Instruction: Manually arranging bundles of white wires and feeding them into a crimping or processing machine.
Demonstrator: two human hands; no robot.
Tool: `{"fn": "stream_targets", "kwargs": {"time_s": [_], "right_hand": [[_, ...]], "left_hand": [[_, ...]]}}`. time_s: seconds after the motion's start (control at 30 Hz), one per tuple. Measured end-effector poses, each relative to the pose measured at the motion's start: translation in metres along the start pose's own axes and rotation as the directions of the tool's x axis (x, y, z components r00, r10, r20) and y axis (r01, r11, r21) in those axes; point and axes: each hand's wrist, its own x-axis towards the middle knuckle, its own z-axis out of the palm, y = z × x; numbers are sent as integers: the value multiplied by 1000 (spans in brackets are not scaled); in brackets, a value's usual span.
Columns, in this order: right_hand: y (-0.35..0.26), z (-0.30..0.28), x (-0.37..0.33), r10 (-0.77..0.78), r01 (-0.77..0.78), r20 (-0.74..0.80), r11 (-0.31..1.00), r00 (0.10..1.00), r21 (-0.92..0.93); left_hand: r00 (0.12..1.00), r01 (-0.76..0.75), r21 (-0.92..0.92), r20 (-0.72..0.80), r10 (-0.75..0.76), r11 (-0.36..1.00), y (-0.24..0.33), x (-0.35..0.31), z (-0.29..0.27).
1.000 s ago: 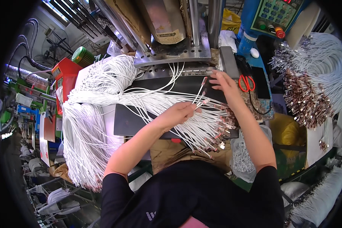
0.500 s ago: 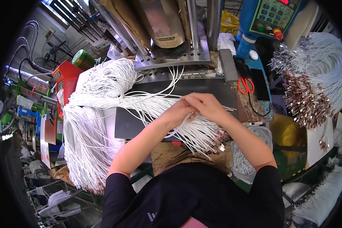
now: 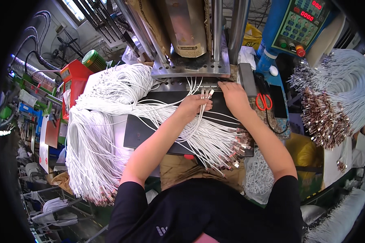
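Observation:
Several white cables are pinched in my left hand, their connector ends sticking up past the fingers. My right hand reaches forward, fingers stretched out at the right end of the metal mould under the press; its fingertips seem to touch there, and I see nothing held in it. Below both hands, a bundle of white cables lies across the dark plate, copper-coloured and metal connectors fanned out at its right end. A few cables run from the bundle up into the mould.
The press's steel plate hangs just above the mould. Orange-handled scissors and a black phone lie at right, below a control panel. More cable bundles hang at left and right. A clear bag hangs by the table's front.
Both hands were together over the bundle. They have parted and moved forward: the left lifts several cable ends near the mould, and the right has gone to the mould's right end.

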Motion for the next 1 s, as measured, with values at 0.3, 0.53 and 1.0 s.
{"fn": "stream_targets", "kwargs": {"time_s": [0.3,0.53,1.0], "right_hand": [[0,1,-9,-37,20,157,994,987,111],[6,1,-8,396,-789,695,154,600,594],[-3,20,-19,550,-691,455,360,700,627]], "left_hand": [[1000,-17,208,-9,19,978,-9,2,2],[996,-62,464,-27,84,884,-14,-2,14],[998,3,520,-60,33,854,-10,1,17]]}}
